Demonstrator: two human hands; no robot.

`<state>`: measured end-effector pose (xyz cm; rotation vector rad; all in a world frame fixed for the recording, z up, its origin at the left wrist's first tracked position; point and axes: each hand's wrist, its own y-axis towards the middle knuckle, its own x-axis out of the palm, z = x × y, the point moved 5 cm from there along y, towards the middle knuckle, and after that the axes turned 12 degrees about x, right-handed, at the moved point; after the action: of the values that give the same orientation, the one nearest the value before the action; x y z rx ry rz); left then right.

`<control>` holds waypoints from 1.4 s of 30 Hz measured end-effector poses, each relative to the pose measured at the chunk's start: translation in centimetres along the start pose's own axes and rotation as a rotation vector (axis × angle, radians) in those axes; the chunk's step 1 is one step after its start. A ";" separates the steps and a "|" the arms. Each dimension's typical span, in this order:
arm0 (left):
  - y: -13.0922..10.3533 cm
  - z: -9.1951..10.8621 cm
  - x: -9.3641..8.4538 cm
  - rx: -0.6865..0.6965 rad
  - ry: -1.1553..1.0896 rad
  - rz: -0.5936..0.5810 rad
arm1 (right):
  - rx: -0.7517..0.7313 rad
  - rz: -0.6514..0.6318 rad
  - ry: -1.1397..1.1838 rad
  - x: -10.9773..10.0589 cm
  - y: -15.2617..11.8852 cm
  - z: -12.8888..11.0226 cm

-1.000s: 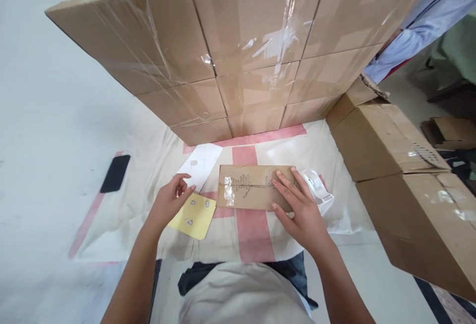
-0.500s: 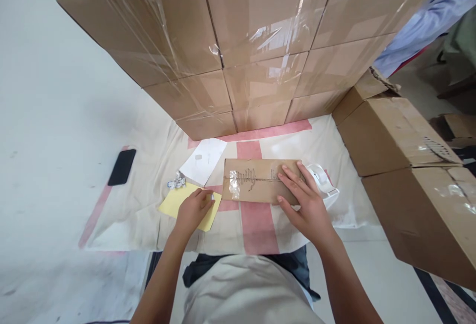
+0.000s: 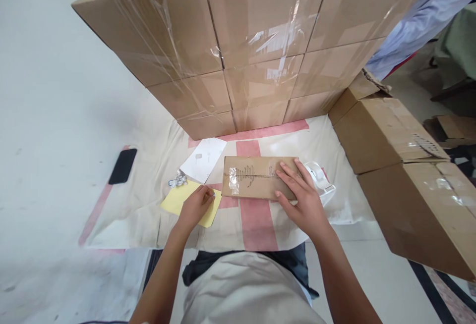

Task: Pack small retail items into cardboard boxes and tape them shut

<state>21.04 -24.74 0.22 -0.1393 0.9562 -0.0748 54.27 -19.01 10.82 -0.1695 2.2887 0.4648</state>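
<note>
Basically, a wall of taped brown cartons filled the far side, standing on the counter, which had a cream cloth with red stripes. Side cartons stood along the right edge; beyond them, another person's light-blue sleeve. Small cardboard box lay flat mid-counter, clear tape and dark print on top. Right hand lay on the box's right end, fingers straight and spread, pressing on top, not wrapped around it. Left hand was over the yellow sheet, just left of the box, fingers bent and drawn together; a tiny pale bit showed at the tips, can't tell if gripped. White sheet lay behind the yellow one. White roll-like item sat just right of the box. Black phone lay far left. Small crumpled silvery cluster sat beside both sheets.
</note>
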 end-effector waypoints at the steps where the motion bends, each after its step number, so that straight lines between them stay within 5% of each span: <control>1: 0.0 0.0 0.0 -0.007 -0.005 0.005 | 0.000 0.002 0.002 0.0 0.0 0.0; 24: 0.3 0.7 0.3 0.048 -0.059 -0.039 | 0.016 0.026 0.062 0.0 -0.2 -0.1; 37: -1.6 2.0 -1.9 0.037 -0.232 0.104 | -0.015 0.062 0.063 0.1 0.4 0.1; 42: -3.8 5.7 -2.2 0.066 -0.341 0.222 | -0.086 0.338 0.005 -1.5 -2.3 -1.2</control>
<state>24.38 -27.74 5.84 0.0161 0.6225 0.1193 55.10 -21.64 11.98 0.1777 2.3100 0.7362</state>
